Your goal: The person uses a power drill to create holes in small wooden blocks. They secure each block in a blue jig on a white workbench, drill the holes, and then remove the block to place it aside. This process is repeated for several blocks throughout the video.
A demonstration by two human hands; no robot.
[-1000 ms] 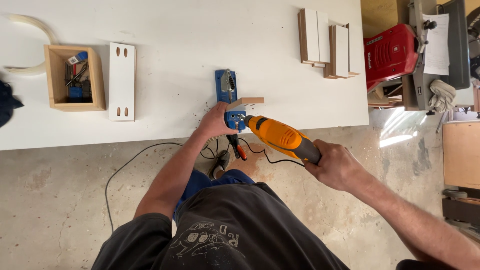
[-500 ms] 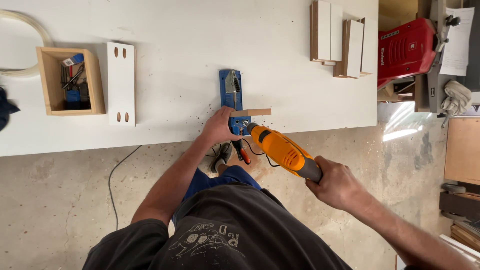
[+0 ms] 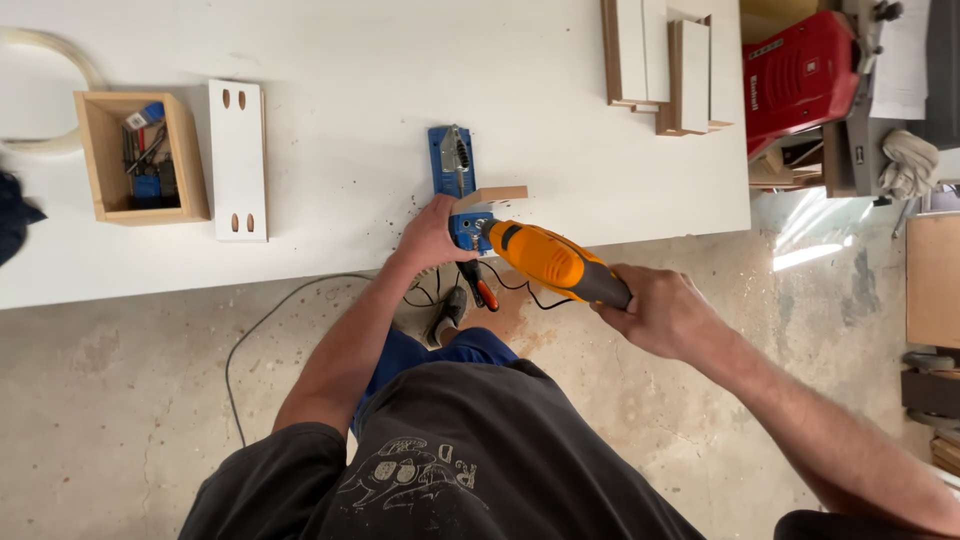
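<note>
Right hand (image 3: 655,310) wraps orange drill (image 3: 555,262), left hand (image 3: 432,235) pins blue pocket-hole jig (image 3: 455,185) and wood strip (image 3: 490,195) just ahead; jig could shift if pressure slackens.

White counter (image 3: 330,40) spans the top of your view, speckled with sawdust. Below it, a bare concrete floor (image 3: 120,400), stained and cracked. A bright patch of daylight (image 3: 810,255) falls at right, near a red machine (image 3: 800,75).
</note>
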